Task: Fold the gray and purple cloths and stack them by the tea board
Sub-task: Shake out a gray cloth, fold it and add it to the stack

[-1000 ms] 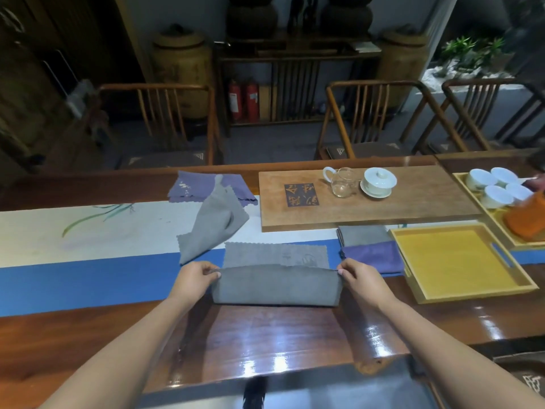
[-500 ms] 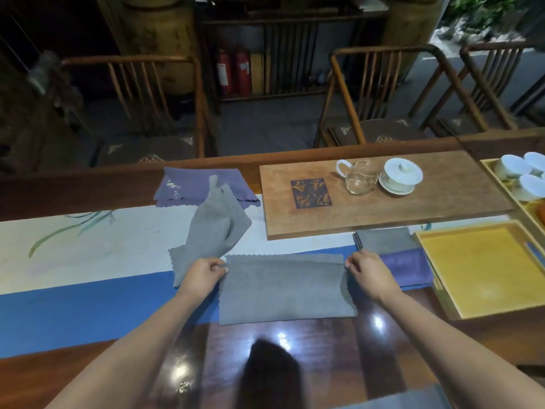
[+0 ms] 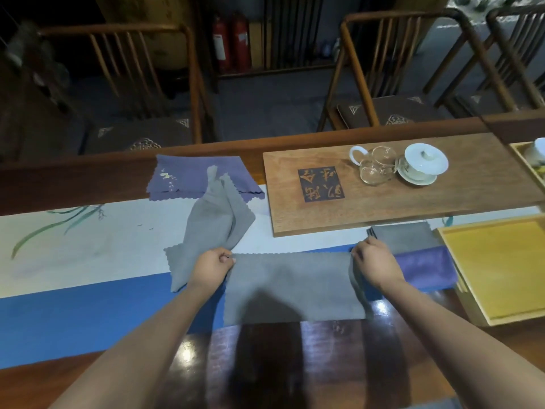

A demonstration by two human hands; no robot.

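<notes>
Folded cloths (image 3: 413,249) before tea board (image 3: 398,190)

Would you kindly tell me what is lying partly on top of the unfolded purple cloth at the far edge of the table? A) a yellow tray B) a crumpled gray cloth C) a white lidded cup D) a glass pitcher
B: the crumpled gray cloth has its upper tip lying over the near edge of the unfolded purple cloth, while the other items sit off to the right.
</notes>
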